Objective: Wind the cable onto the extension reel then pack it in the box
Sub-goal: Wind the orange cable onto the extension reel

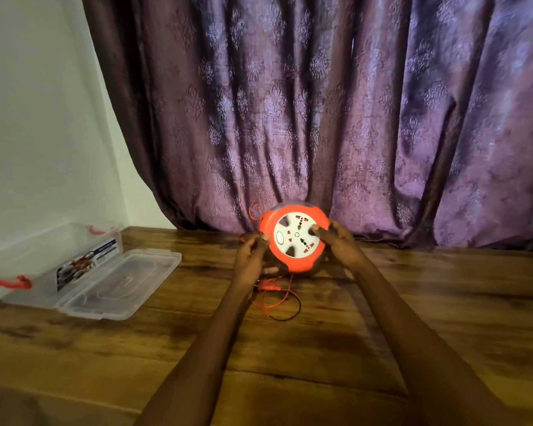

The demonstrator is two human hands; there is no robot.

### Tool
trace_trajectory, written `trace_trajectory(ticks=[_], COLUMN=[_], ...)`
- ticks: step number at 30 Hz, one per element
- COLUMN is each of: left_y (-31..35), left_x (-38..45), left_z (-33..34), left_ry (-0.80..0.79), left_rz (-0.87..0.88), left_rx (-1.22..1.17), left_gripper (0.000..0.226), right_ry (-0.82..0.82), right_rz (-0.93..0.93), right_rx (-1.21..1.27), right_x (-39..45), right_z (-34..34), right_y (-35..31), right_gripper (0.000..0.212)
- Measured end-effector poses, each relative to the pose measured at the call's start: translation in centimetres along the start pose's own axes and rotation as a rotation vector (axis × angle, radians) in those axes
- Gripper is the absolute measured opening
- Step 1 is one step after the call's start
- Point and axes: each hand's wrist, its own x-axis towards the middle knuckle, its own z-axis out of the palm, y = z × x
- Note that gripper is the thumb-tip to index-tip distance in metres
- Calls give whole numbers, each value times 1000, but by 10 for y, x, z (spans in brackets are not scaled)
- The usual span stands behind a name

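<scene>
An orange extension reel (293, 239) with a white socket face stands tilted on the wooden floor, in front of the curtain. My right hand (339, 241) grips its right rim, thumb on the white face. My left hand (253, 253) is at the reel's left edge, fingers curled round the thin red cable (279, 298). Loose red and black cable loops on the floor just below the reel, and a small loop (254, 210) sticks up behind its upper left. A clear plastic box (43, 256) with red latches sits open at the left, its lid (120, 282) lying flat beside it.
A purple patterned curtain (320, 118) hangs right behind the reel. A white wall (37, 118) stands behind the box at the left. Wooden floor (290, 364) stretches toward me between my forearms.
</scene>
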Motion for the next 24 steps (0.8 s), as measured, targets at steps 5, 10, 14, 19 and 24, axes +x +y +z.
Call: trace_trajectory(ticks=[5, 10, 14, 19, 24], left_y=[-2, -3, 7, 20, 15], left_x=[6, 6, 5, 15, 16], left_z=[-4, -6, -10, -34, -65], left_ry=[161, 49, 136, 391, 576], left_rz=[158, 142, 192, 196, 27], left_rx=[264, 388, 305, 299, 528], left_gripper=[25, 12, 13, 17, 24], right_ry=[-22, -27, 101, 210, 218], right_rz=[-83, -107, -155, -184, -157], right_rx=[22, 3, -40, -53, 56], right_x=[0, -2, -1, 5, 5], right_z=[-12, -16, -16, -24, -29], right_y=[0, 0, -3, -2, 2], right_gripper=[17, 20, 32, 39, 38])
